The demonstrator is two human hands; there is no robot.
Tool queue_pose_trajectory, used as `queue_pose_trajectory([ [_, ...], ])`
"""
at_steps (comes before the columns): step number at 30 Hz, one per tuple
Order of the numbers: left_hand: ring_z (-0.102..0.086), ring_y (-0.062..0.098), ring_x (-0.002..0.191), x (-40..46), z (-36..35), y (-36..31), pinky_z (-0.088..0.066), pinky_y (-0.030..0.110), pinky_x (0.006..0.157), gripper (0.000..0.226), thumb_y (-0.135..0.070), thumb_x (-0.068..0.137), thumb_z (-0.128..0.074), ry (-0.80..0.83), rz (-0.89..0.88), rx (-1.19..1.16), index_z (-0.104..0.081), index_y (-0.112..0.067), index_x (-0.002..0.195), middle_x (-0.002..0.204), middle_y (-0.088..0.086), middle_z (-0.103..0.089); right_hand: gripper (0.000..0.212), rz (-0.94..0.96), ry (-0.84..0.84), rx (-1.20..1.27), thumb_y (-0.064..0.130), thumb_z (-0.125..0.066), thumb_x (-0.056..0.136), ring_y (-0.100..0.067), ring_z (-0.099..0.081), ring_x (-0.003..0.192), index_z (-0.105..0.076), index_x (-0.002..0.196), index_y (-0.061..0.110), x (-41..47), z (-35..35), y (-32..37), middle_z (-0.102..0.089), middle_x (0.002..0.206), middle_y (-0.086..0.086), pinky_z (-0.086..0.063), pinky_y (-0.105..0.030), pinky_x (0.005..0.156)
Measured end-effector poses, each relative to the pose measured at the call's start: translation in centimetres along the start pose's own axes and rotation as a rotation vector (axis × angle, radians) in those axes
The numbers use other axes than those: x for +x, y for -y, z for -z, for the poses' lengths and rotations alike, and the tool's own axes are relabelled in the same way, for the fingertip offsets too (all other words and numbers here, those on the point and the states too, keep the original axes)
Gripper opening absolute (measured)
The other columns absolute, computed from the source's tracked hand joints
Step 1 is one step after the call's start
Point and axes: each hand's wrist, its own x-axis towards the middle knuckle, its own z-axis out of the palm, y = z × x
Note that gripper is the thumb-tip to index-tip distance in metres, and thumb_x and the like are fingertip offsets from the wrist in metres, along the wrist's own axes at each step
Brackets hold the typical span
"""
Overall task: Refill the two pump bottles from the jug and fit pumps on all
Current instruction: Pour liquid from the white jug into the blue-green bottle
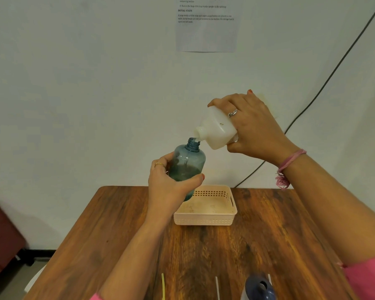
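My left hand grips a clear blue pump bottle around its lower body and holds it raised above the table, tilted slightly right, neck uncapped. My right hand holds a white jug tipped down to the left. The jug's spout rests at the rim of the blue bottle's neck, and a little white liquid shows at the spout. A dark blue bottle stands at the near table edge, partly cut off. Thin pump tubes, one yellow and one white, lie on the table near me.
A peach plastic basket sits on the wooden table just below the raised bottle. A black cable runs down the white wall behind. A printed sheet hangs on the wall. A dark red seat stands at the left.
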Motion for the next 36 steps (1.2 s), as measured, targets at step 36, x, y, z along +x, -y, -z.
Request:
queue_pose_trajectory([
  [36,-0.058,0.004,0.101,-0.21,0.03,0.08,-0.055,0.028,0.086,0.072,-0.018,0.060,-0.091,-0.015,-0.001,-0.020,-0.049,-0.035,0.115,0.118,-0.006,-0.055,0.092,0.018,-0.004,-0.028,0.019,-0.083,0.052,-0.031,-0.048,0.115,-0.041,0.133,0.020,0.08,0.40,0.35,-0.053,0.122,-0.008,-0.021,-0.052,0.111],
])
